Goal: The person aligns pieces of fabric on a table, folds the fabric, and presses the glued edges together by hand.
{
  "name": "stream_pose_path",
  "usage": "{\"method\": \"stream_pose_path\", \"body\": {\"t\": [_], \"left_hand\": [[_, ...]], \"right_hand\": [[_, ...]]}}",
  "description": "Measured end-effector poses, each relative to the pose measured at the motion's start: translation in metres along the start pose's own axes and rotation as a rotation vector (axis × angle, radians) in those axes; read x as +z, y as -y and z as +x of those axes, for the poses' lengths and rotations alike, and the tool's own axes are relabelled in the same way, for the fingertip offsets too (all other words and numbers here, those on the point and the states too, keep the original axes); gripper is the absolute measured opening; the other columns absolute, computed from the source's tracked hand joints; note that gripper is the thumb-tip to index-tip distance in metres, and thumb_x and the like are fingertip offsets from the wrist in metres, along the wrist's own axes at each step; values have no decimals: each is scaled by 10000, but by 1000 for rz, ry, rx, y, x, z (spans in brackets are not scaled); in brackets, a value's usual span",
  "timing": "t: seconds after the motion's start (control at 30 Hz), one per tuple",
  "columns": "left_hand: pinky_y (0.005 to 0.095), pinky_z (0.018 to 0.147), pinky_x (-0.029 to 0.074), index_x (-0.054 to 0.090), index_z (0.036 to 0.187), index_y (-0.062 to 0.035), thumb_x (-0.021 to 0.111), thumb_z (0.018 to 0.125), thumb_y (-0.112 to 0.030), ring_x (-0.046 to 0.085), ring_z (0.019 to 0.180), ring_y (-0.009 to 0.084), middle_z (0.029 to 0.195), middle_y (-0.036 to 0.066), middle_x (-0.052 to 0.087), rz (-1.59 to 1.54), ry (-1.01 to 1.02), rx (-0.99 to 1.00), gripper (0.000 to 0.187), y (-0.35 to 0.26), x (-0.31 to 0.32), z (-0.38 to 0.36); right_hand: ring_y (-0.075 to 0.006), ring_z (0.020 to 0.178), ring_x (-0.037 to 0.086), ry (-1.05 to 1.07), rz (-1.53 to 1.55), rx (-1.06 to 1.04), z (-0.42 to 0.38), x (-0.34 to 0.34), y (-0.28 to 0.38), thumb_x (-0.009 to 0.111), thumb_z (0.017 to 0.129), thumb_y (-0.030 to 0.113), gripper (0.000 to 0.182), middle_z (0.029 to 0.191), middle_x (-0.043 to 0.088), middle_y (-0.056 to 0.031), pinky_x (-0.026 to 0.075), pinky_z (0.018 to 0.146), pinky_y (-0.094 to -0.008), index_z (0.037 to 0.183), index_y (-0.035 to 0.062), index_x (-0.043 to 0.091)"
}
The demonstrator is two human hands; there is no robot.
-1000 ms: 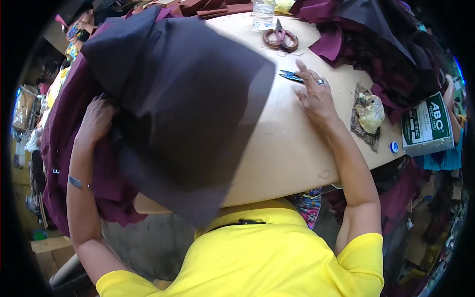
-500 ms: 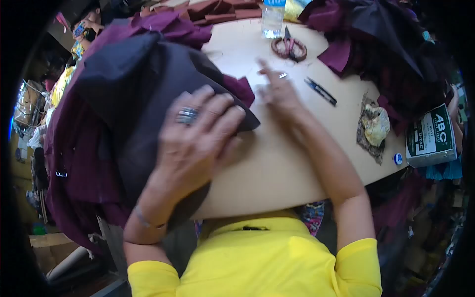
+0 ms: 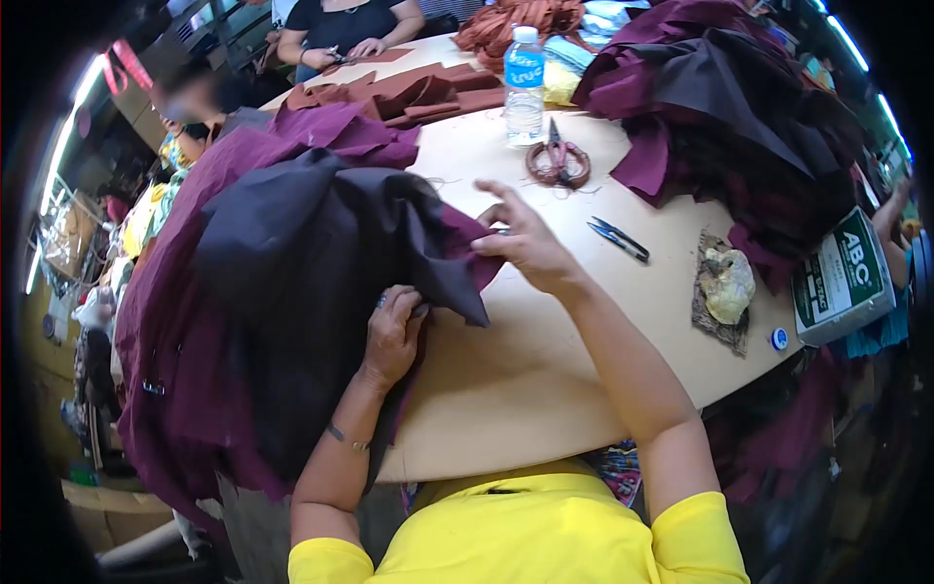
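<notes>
Dark grey fabric (image 3: 282,243) lies over purple fabric (image 3: 161,321) in a large heap on the left of the table. My left hand (image 3: 393,336) is closed on the near edge of the dark fabric, its fingertips partly hidden by a fold. At the heap's right edge, my right hand (image 3: 530,241) pinches a purple corner between thumb and a finger, with the index finger stretched out. A pointed dark flap hangs between both hands. To the right of my right hand lie small thread snips (image 3: 619,239). Scissors with wrapped handles (image 3: 557,165) rest farther back.
A water bottle (image 3: 524,92) stands behind the scissors. More purple and dark fabric (image 3: 720,107) is piled at back right. A crumpled yellowish bundle (image 3: 728,285), a blue cap (image 3: 779,339) and an ABC box (image 3: 844,277) line the right edge. Another person (image 3: 350,29) sits across the table.
My left hand has gone from lying on top of the dark fabric to gripping its edge. My right hand has come to the purple corner. The view has tilted up.
</notes>
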State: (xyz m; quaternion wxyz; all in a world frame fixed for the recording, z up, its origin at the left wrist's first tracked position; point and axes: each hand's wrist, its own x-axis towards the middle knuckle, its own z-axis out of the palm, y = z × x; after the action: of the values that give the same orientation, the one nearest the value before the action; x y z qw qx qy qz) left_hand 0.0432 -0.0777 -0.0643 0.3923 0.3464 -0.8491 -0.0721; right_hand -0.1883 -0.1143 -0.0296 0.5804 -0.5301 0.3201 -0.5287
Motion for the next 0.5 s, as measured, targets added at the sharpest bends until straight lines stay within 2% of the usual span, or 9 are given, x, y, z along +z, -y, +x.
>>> {"method": "stream_pose_path", "body": {"t": [0.07, 0.1, 0.2, 0.23, 0.33, 0.4, 0.47, 0.5], "left_hand": [[373, 701, 463, 522, 944, 6, 567, 785, 46, 560, 779, 338, 890, 170, 549, -188, -99, -38, 171, -3, -3, 1], [322, 657, 448, 503, 935, 12, 527, 848, 24, 531, 708, 317, 814, 156, 522, -220, -124, -23, 90, -10, -5, 5], [296, 627, 419, 497, 933, 4, 506, 871, 4, 496, 672, 276, 775, 130, 490, -293, -108, -144, 63, -15, -8, 1], [291, 613, 405, 493, 929, 0, 500, 878, -7, 477, 660, 255, 763, 121, 473, -302, -147, -138, 52, -15, -11, 2], [273, 586, 367, 491, 932, -13, 497, 897, -48, 406, 643, 169, 737, 92, 423, -338, -264, -176, 49, -17, -23, 4], [267, 624, 376, 502, 964, -4, 496, 914, -67, 415, 703, 137, 767, 66, 436, -198, -362, -154, 80, 9, -26, -6], [243, 684, 390, 516, 1021, 13, 492, 933, -90, 459, 784, 93, 830, 14, 494, -38, -474, -70, 138, 34, -26, -15], [231, 726, 393, 518, 1065, 19, 486, 937, -91, 476, 828, 86, 878, 16, 526, -450, -427, -188, 172, 35, -31, -21]], "right_hand": [[-143, 834, 582, -14, 135, 155, -12, 3, 17, 599, 759, -43, 847, 1121, 478, -120, 495, 648, -247, 1436, 120, 116], [-148, 850, 586, 11, 136, 212, -12, 4, 15, 595, 785, -30, 915, 1224, 434, -151, 502, 689, -268, 1448, 147, -11], [-156, 858, 589, -25, 344, 258, -8, 15, -12, 577, 802, -40, 914, 1227, 455, -167, 502, 719, -274, 1446, 147, -45], [-161, 821, 597, -50, 454, 223, -6, 18, -19, 556, 810, -58, 836, 1081, 557, -143, 499, 723, -269, 1441, 121, 38], [-153, 796, 602, -220, 77, 46, 6, 10, -20, 545, 808, -72, 719, 914, 618, -104, 488, 722, -244, 1407, 85, 179], [-161, 771, 612, -324, -290, -317, 3, 13, 3, 541, 786, -87, 610, 847, 631, -82, 484, 713, -248, 1337, 75, 335], [-191, 795, 624, -478, -859, -737, -9, 14, 32, 524, 764, -99, 574, 869, 629, -95, 491, 728, -276, 1295, 84, 408], [-226, 830, 631, -478, -839, -860, -10, 6, 35, 506, 755, -103, 563, 908, 633, -108, 496, 751, -303, 1276, 98, 437]]}}
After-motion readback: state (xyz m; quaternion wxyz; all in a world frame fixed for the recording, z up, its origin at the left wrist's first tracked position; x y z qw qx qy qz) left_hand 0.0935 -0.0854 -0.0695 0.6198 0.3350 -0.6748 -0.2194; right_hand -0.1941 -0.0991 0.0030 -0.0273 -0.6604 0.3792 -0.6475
